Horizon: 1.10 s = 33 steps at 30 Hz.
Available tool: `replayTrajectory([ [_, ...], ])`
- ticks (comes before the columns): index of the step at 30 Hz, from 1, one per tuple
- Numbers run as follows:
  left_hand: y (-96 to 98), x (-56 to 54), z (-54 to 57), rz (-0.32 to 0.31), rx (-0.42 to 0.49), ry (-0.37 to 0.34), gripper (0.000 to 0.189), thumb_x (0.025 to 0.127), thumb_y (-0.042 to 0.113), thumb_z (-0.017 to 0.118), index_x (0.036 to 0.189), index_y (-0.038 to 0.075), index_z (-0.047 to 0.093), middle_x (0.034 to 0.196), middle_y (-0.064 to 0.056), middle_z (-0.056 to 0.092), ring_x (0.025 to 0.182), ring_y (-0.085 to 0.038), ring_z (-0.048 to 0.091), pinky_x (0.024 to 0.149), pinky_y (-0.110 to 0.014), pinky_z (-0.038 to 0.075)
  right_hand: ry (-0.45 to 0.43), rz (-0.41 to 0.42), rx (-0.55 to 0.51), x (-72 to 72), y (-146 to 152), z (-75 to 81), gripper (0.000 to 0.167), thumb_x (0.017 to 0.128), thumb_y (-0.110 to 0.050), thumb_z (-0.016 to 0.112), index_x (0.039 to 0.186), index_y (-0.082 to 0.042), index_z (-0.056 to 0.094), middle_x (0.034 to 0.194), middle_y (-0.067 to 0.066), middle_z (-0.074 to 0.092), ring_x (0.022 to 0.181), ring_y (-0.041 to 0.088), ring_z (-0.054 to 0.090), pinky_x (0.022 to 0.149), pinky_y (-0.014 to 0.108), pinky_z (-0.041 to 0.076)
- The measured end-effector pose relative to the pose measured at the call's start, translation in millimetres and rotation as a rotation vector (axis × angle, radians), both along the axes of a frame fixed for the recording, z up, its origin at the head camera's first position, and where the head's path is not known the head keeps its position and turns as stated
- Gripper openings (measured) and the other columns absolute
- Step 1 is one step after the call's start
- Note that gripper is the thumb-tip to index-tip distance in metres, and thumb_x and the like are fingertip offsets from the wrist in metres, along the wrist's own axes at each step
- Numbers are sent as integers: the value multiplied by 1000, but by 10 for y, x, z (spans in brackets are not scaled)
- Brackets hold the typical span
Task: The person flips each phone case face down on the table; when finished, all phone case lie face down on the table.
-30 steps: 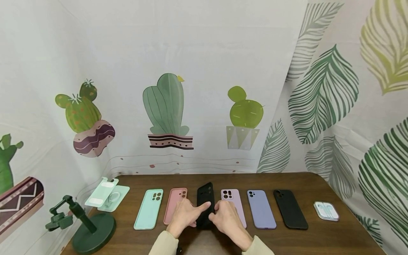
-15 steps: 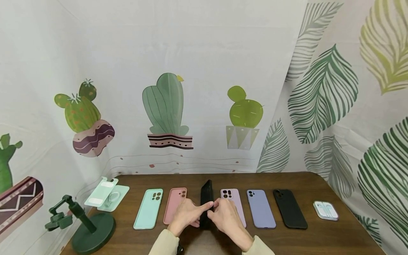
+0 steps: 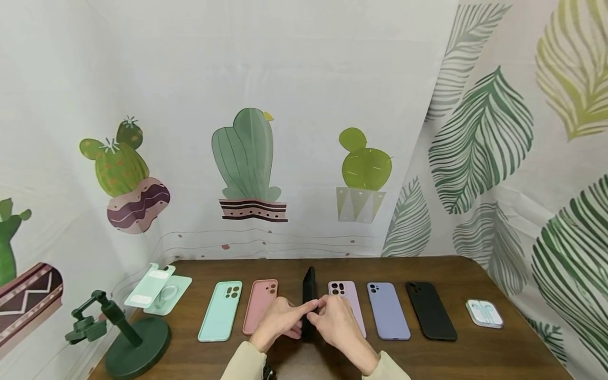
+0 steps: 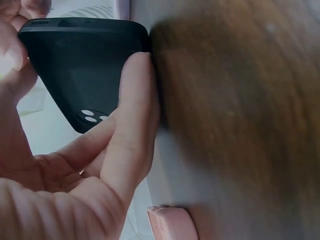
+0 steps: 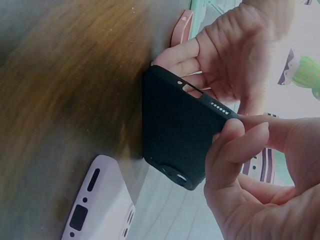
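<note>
A black phone case [image 3: 309, 285] stands on its long edge on the brown table, between my two hands. My left hand [image 3: 280, 320] holds it from the left, with fingers against its hollow inner side [image 4: 80, 65] and thumb reaching to the upper edge. From the other side my right hand [image 3: 338, 323] pinches the upper edge near the end that has the port and speaker holes, as the right wrist view shows. Camera cutouts show at the case's far end. Nearest the left hand lies a pink case [image 3: 258, 306]; a light purple case [image 3: 352, 298] lies partly behind the right hand.
A mint case [image 3: 220, 311] lies further left, beside a dark green stand [image 3: 138, 345] and a pale green stand [image 3: 151, 287]. To the right are a lavender-blue case [image 3: 388, 312], another black case [image 3: 432, 312] and boxed white earphones [image 3: 484, 313]. A patterned cloth [image 3: 304, 158] hangs behind.
The black case has turned from showing its broad face to standing edge-on, shifting slightly right. Both hands keep their hold on it in nearly the same place.
</note>
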<state>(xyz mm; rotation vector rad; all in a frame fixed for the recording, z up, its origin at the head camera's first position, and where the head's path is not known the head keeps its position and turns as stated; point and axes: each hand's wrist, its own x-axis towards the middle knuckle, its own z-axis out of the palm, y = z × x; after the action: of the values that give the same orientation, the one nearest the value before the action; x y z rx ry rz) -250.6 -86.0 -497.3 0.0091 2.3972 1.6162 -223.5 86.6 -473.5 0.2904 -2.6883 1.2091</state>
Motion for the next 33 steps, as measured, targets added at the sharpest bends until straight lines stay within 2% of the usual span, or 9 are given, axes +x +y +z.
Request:
replayTrajectory([
  [3,-16,2,15,-11,27,-11,62,94,53,80,85,-9,77,78,-20,78,65,-27,81,62,-40,69,-9,48,-22,0,9,4,18,90,-14,85,99,0,79,70,-4,71,63,1,58,56,21,48],
  [8,-71,-18,29,-33,77,-36,59,98,46,78,93,-13,73,82,-26,80,65,-28,81,63,-41,69,-44,132,-84,-8,6,-22,11,100,-2,68,103,3,78,61,-2,67,51,2,57,50,20,46],
  [11,-122,-27,33,-42,113,-58,54,100,43,76,99,-11,71,82,-26,80,66,-26,81,65,-42,70,-88,161,-112,-8,-10,-56,14,101,1,63,103,4,77,59,1,68,49,3,59,48,21,47],
  [13,-158,-31,38,-37,137,-60,49,101,39,76,102,-10,70,82,-23,81,65,-23,80,65,-41,70,-97,174,-98,-20,-28,-106,12,100,2,65,97,3,77,60,1,67,51,3,58,49,21,47],
  [16,-207,-38,55,-9,179,-31,40,101,29,78,107,-10,70,80,-17,80,64,-17,77,65,-37,70,-81,199,-77,-73,-54,-258,12,96,2,68,87,1,76,59,-2,67,51,4,58,47,23,47],
  [21,-263,-43,94,23,207,43,28,99,12,79,108,-13,71,73,-6,72,57,-9,68,56,-26,64,-105,202,5,-319,-72,-746,22,95,-8,72,75,-16,73,52,-16,60,48,0,57,47,23,47],
  [24,-289,-37,101,43,194,62,23,97,6,79,106,-14,73,68,-3,67,53,-7,64,52,-24,62,-115,191,72,-440,-72,-966,24,95,-12,74,73,-21,73,55,-18,61,52,1,59,51,25,49],
  [27,-316,-24,98,71,156,75,20,97,5,80,104,-13,75,65,-2,65,51,-7,63,50,-23,60,-86,170,118,-485,-68,-1056,17,94,-15,77,77,-18,75,66,-15,67,63,3,61,57,27,51],
  [33,-373,7,89,87,75,80,16,97,9,80,98,-7,79,61,-1,68,47,-6,66,45,-20,51,-70,124,166,-485,-51,-1079,11,92,-19,81,85,-13,76,78,-6,74,74,7,65,64,30,54],
])
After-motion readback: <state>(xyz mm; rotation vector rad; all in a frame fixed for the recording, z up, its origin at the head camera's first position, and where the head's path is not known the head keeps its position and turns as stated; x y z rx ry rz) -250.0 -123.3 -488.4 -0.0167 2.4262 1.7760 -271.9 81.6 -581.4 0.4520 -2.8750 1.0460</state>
